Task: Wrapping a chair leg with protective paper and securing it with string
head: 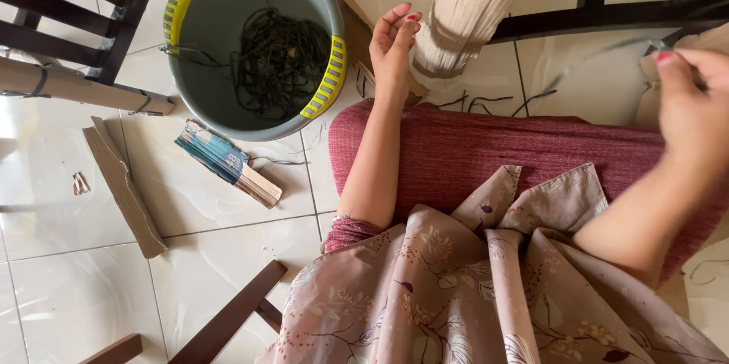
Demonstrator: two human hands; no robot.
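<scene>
- Left hand (392, 44) reaches forward with the forearm bare and stretched straight out, the wrist slightly bent.
- Its fingers (397, 21) curl loosely inward, tips close together, nails painted red.
- Right hand (692, 106) is raised at the right edge, blurred.
- Its fingers (672, 64) are drawn together in a pinch.

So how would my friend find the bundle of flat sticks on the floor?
Start at the grey bucket with yellow grips, full of dark strands. Just below it on the white tiles lies the stick bundle, slanted. Unlike the plain brown cardboard strip to its left, it has a blue-green wrapper around one end.
</scene>
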